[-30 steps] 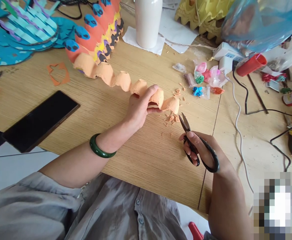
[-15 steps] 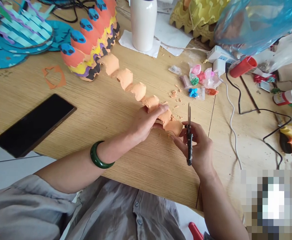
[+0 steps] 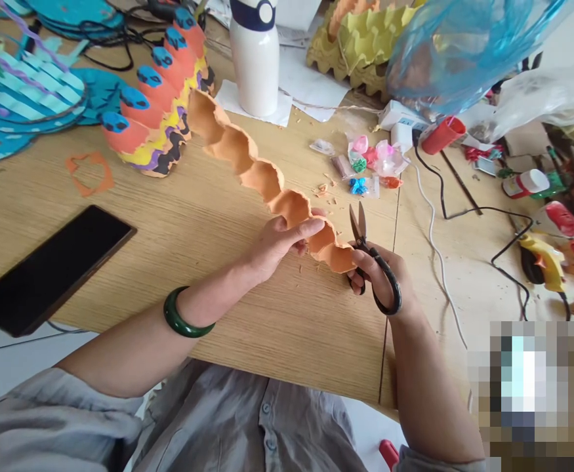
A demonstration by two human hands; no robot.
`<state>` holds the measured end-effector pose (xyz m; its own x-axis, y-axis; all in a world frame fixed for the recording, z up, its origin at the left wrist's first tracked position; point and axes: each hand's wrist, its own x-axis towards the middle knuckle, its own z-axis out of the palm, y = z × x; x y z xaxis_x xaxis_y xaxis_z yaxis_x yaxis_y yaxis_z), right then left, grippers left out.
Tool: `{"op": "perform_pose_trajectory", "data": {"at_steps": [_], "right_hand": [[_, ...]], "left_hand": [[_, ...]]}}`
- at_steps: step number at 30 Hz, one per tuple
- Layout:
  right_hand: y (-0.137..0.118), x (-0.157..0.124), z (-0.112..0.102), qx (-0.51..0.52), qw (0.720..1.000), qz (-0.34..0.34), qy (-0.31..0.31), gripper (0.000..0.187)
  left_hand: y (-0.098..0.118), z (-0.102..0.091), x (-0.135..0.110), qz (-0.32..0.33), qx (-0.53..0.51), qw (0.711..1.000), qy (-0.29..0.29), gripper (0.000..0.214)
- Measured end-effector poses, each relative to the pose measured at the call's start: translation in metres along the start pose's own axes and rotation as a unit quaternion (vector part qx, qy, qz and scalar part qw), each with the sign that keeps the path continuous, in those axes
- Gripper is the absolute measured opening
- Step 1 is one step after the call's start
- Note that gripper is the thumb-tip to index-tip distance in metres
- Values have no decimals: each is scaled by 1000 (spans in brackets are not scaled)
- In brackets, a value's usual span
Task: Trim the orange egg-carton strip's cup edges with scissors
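A chain of orange egg-carton cups [image 3: 247,154] runs from a painted carton figure [image 3: 156,111] toward me, lifted off the wooden table [image 3: 208,216] with the cup openings facing up. My left hand [image 3: 279,242], a green bangle on its wrist, pinches the chain near its last cups. My right hand [image 3: 382,282] grips black scissors [image 3: 365,252], blades slightly apart and pointing away, right beside the end cup [image 3: 338,257].
A black phone [image 3: 50,265] lies at the left. A white bottle [image 3: 254,59] stands at the back. Small coloured packets [image 3: 370,160], a power strip, cables [image 3: 468,213], a red cup, yellow cartons and a blue plastic bag crowd the right. Orange scraps litter the table.
The chain has been turned over and raised, so the cups now open upward. My right hand has regripped the scissors beside the end cup. The camera has shifted, moving everything leftward.
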<state>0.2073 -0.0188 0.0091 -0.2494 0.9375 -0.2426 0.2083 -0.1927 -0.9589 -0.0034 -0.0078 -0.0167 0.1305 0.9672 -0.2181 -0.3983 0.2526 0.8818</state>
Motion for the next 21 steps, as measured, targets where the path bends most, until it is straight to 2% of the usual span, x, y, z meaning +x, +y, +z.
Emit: {"op": "perform_pose_trajectory", "data": {"at_steps": [2,4,6,9,12,14,17,19,21], "right_hand": [[0,0,1,23,999,13,-29,43],[1,1,3,40,998,26,-47,45],[2,1,6,49,998,23,-42,46],[4,-1,9,29,999,-7,17,46],[6,-4,8,-99,988,-79,90,44],[9,-5,7,-229,954,-141,131,41],[12,-4,8,-391,877,-228,163,38],[14,-2,10,-451,832,-273,172,34],[16,0,12,-485,802,-298,180,30]], "left_hand": [[-3,2,-1,27,-21,999,-15,39],[-5,5,-2,27,-56,998,-25,36],[-7,7,-2,17,-78,997,-7,36],[-11,5,0,29,-48,993,101,37],[-13,-2,6,38,-25,979,198,40],[-12,-5,10,44,-38,973,225,42],[-8,-8,13,61,-61,969,233,42],[-6,-8,13,63,-68,967,237,42],[-5,-8,12,57,-75,964,248,44]]}}
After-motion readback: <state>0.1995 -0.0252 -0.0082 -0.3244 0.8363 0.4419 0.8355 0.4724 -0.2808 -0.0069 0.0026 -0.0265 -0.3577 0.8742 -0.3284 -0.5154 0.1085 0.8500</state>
